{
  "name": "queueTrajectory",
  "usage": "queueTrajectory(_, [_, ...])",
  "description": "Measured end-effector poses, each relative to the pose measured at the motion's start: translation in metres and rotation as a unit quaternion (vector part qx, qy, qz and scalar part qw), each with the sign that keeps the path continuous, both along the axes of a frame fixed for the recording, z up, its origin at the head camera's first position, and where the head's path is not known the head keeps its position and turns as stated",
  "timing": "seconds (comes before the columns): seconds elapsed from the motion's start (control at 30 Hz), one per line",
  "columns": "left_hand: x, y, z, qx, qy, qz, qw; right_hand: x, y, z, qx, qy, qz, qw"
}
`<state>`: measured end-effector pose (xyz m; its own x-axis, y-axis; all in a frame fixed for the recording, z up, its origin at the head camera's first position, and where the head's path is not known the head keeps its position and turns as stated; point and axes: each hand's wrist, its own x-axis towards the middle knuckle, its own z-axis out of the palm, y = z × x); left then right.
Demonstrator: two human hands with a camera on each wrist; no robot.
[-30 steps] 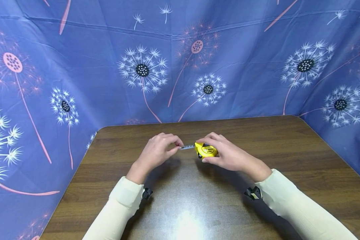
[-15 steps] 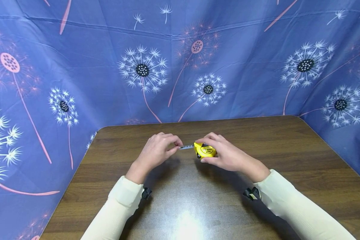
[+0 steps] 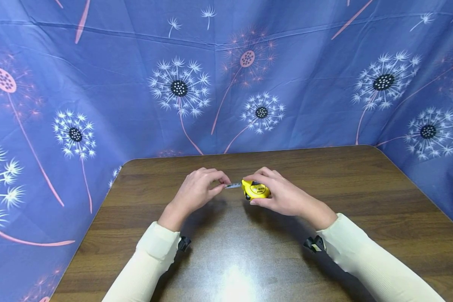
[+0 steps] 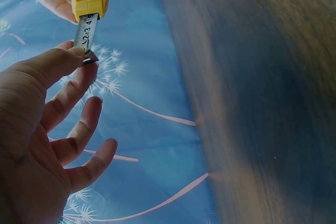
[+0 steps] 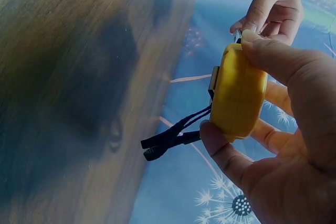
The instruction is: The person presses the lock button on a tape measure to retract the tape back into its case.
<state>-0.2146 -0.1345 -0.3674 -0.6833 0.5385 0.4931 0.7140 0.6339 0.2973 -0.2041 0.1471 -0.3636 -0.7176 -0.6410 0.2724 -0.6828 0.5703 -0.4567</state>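
Note:
A yellow tape measure (image 3: 257,190) is held above the table in my right hand (image 3: 287,193), whose fingers and thumb grip its case from opposite edges. A short length of printed blade (image 3: 233,185) sticks out of the case toward the left. My left hand (image 3: 197,191) pinches the blade's end between thumb and forefinger. In the left wrist view the metal end hook (image 4: 90,57) shows at those fingertips, while the other fingers are spread apart. A black wrist strap (image 5: 173,136) hangs from the case in the right wrist view.
The brown wood-grain table (image 3: 226,260) lies under both hands, with a bright light reflection near its front. A blue cloth (image 3: 305,75) with a dandelion print hangs behind and along the sides. Each wrist wears a small black device (image 3: 314,244).
My right hand has moved slightly left with the tape measure, so the visible blade between the hands is a little shorter. My left hand has hardly moved and still pinches the blade's end.

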Motion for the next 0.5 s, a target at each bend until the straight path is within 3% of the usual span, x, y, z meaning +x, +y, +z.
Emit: queueTrajectory(0.5, [-0.0010, 0.0016, -0.0018, 0.006, 0.004, -0.006, 0.9999, 0.0020, -0.0037, -0.0002, -0.002, -0.007, -0.003, 1.0000])
